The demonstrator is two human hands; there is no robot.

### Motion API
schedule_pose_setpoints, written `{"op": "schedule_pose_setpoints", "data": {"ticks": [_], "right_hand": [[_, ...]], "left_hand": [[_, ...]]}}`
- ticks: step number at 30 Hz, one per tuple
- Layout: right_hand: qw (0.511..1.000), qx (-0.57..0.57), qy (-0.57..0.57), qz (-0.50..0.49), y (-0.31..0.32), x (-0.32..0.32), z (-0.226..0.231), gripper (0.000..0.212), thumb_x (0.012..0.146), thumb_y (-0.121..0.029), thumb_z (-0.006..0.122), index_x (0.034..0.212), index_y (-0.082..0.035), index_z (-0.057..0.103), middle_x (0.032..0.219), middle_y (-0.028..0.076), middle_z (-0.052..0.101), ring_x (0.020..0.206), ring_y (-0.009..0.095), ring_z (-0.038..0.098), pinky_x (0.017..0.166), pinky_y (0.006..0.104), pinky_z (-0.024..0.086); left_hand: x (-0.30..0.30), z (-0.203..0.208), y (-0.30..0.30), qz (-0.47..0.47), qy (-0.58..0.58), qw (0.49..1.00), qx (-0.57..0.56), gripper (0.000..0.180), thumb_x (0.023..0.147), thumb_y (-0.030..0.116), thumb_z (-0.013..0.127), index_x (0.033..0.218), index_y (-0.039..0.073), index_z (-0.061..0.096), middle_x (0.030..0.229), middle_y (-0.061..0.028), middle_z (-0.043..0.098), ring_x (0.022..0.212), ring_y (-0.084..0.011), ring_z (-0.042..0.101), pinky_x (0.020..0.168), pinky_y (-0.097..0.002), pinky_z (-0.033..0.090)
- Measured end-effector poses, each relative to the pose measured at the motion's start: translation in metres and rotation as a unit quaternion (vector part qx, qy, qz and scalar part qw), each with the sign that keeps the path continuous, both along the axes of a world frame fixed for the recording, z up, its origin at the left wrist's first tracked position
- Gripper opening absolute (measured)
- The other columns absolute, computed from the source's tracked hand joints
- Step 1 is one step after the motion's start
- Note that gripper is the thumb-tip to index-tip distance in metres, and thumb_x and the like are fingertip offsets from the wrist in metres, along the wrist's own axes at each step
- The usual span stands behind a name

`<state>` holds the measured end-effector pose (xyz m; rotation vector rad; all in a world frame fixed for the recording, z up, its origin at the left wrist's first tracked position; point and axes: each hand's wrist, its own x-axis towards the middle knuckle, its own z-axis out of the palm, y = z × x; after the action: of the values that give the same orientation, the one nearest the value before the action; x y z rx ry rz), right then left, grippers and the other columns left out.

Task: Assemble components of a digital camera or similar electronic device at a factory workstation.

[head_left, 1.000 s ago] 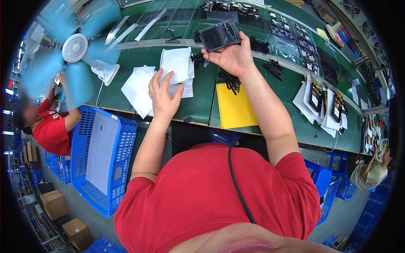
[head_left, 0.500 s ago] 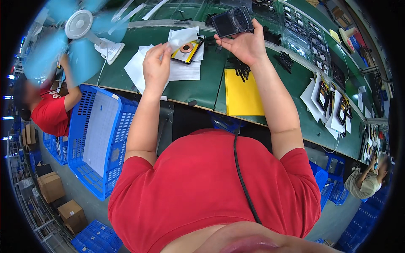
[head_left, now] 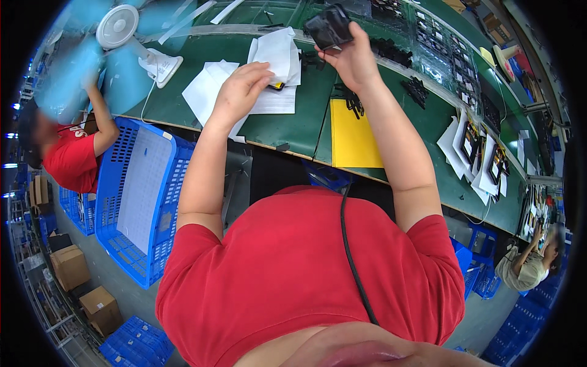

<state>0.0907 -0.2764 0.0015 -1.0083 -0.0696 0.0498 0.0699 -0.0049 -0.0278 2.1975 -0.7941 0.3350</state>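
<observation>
My left hand (head_left: pixel 244 88) reaches over the bench with its fingers stretched out against the edge of a white paper sheet (head_left: pixel 275 52). Under that sheet a small yellow and black corner of a flat device (head_left: pixel 278 85) shows; the rest is covered. More white sheets (head_left: pixel 208 85) lie beneath and to the left. In my right hand (head_left: pixel 358 64), raised above the bench, is a dark, glossy, flat rectangular part (head_left: pixel 329 27), tilted and gripped by its right edge. What kind of part it is I cannot tell.
A yellow sheet (head_left: pixel 356 134) lies at the bench's front edge, with black strips (head_left: pixel 351 101) behind it. Paper-interleaved devices (head_left: pixel 474 147) sit to the right. A running fan (head_left: pixel 117 27) stands left, above a blue crate (head_left: pixel 137 202). A co-worker (head_left: pixel 70 159) is beyond.
The white sheet has come down over the yellow device, hiding most of it. My left hand has moved right; my right hand has shifted slightly left and away, turning the dark part.
</observation>
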Motion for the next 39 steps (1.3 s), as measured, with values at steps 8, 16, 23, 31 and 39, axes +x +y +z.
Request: {"op": "schedule_pose_setpoints", "data": {"ticks": [8, 16, 23, 31, 39], "right_hand": [[0.725, -0.606, -0.32, -0.075, 0.06, -0.005, -0.025, 0.053, 0.089, -0.042, 0.063, 0.134, -0.013, 0.059, 0.142, 0.017, 0.049, 0.132, 0.036, 0.042, 0.11, 0.0444, 0.036], [0.586, -0.687, -0.428, -0.035, 0.05, 0.001, -0.023, 0.081, 0.072, -0.041, 0.083, 0.142, -0.02, 0.049, 0.145, 0.013, 0.048, 0.137, 0.038, 0.039, 0.112, 0.0482, 0.035], [0.832, -0.488, -0.263, 0.036, 0.042, 0.033, -0.022, 0.062, 0.083, -0.042, 0.076, 0.13, -0.007, 0.059, 0.115, 0.014, 0.068, 0.103, 0.024, 0.066, 0.091, 0.0329, 0.051], [0.985, -0.17, 0.014, 0.034, 0.032, 0.064, -0.026, 0.051, 0.094, -0.046, 0.064, 0.126, -0.007, 0.056, 0.112, 0.009, 0.066, 0.095, 0.021, 0.065, 0.087, 0.041, 0.053], [0.995, -0.069, 0.049, 0.048, 0.023, 0.071, -0.029, 0.062, 0.095, -0.055, 0.057, 0.13, -0.006, 0.047, 0.117, 0.014, 0.065, 0.101, 0.027, 0.067, 0.089, 0.048, 0.054]], "left_hand": [[-0.009, -0.002, 0.002, 0.025, -0.007, 1.0, 0.017, 0.032, 0.075, 0.012, 0.079, 0.104, 0.006, 0.07, 0.11, -0.0113, 0.068, 0.104, -0.0314, 0.064, 0.089, -0.0372, 0.052], [-0.004, -0.013, 0.0, 0.045, -0.168, 0.985, -0.012, 0.023, 0.073, 0.013, 0.081, 0.09, 0.003, 0.069, 0.09, -0.0106, 0.068, 0.082, -0.0298, 0.067, 0.071, -0.036, 0.055], [0.022, 0.013, -0.02, 0.068, 0.026, 0.942, -0.329, 0.046, 0.084, 0.014, 0.077, 0.115, -0.003, 0.049, 0.114, -0.0161, 0.063, 0.096, -0.0237, 0.07, 0.08, -0.0322, 0.058], [0.009, 0.0, -0.017, 0.129, 0.008, 0.98, -0.149, 0.031, 0.081, 0.021, 0.076, 0.102, 0.001, 0.064, 0.101, -0.013, 0.066, 0.094, -0.0295, 0.066, 0.081, -0.0365, 0.052], [-0.012, -0.003, -0.012, 0.028, -0.084, 0.994, 0.064, 0.042, 0.073, 0.022, 0.08, 0.11, 0.006, 0.067, 0.12, -0.0125, 0.064, 0.115, -0.0327, 0.057, 0.098, -0.0421, 0.046]]}}
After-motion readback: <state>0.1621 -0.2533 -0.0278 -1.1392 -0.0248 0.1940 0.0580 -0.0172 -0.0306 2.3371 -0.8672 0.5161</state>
